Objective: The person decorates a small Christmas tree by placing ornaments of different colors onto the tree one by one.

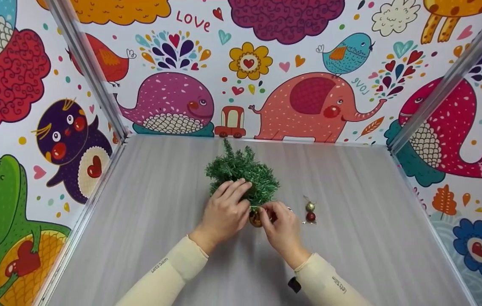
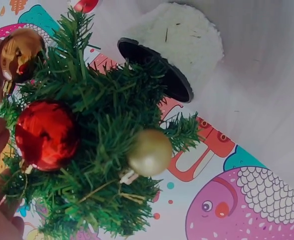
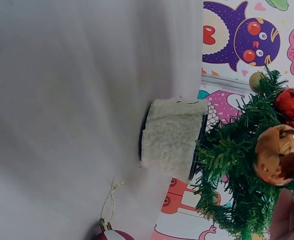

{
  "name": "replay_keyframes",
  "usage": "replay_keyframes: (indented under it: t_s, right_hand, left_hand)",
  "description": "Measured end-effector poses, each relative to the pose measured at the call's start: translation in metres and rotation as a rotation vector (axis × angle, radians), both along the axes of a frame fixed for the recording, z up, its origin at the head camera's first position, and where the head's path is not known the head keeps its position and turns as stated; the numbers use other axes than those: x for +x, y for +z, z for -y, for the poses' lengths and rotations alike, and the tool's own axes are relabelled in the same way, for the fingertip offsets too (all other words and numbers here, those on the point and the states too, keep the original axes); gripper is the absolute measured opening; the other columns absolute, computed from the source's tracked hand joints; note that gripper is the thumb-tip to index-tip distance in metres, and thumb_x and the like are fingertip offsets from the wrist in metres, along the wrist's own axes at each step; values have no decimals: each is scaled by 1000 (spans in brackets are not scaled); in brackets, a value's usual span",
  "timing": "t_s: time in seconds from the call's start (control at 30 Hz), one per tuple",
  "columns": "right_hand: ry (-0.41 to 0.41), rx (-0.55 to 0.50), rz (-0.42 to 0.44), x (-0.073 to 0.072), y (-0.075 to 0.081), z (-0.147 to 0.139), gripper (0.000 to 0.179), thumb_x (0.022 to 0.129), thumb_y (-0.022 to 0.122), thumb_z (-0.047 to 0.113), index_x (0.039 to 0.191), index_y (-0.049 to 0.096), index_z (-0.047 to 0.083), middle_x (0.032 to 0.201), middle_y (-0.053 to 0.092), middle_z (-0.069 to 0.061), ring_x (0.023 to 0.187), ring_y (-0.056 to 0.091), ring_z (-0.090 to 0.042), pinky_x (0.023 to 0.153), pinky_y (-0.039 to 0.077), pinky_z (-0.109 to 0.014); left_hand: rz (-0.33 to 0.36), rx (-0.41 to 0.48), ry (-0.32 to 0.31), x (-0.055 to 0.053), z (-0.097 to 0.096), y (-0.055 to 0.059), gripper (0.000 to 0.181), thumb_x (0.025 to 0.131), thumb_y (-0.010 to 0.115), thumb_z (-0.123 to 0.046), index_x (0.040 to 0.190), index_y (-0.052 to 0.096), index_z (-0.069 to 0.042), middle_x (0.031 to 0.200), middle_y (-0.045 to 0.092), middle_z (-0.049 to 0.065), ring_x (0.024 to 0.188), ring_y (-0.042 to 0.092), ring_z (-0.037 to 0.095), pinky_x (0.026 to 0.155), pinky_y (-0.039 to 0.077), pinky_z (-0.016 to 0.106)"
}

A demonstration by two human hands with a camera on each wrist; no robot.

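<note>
At the middle of the head view, a green tinsel tree [image 1: 262, 176] stands on the gray table [image 1: 156, 199]. The left hand [image 1: 226, 208] lies over its lower left branches; whether this grip has closed on a branch cannot be told. The right hand [image 1: 282, 224], at the tree's lower right, pinches at a gold ball [image 1: 255, 218], its fingers covering part of it. Both hands hide the tree's base [image 2: 181, 37], whose fuzzy white side shows upper right in the left wrist view; a red ball [image 2: 47, 136] and a pale gold ball [image 2: 149, 152] hang among the branches there. Right of center in the head view lie a loose gold bauble [image 1: 310, 206] and a loose red bauble [image 1: 310, 216], touching or nearly so. A printed wall [image 1: 283, 91] fills the top.
</note>
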State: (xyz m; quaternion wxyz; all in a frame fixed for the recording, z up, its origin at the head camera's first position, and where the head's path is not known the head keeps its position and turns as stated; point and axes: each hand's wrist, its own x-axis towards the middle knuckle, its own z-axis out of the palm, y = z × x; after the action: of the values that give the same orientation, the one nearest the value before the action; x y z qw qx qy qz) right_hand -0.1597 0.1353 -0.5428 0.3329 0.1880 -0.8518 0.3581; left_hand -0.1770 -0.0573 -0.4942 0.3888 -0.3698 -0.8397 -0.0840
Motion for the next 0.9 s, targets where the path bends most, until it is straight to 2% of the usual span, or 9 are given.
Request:
replay_keyframes:
  t_s: [0.3,0.57,0.9]
  right_hand:
    - [-27,-2,11,-1,-7,3,6,88,73,13,86,68,14,72,57,9,59,51,-5,51,44,-25]
    - [-26,-135,126,-1,-4,8,6,91,72,14,86,69,15,65,53,14,53,47,-1,46,40,-22]
    - [21,-43,138,-3,-7,5,14,82,77,10,76,67,18,63,51,14,52,44,0,46,38,-21]
  left_hand:
    - [-48,21,40,0,-2,-8,14,82,74,-17,70,69,-11,127,64,11,126,54,29,109,36,43]
    - [-90,65,78,0,-5,-9,13,83,73,-19,72,70,-12,111,66,9,119,57,29,107,37,43]
    - [-97,6,74,-2,-4,-14,16,85,69,-18,69,68,-13,126,64,10,125,54,29,108,36,43]
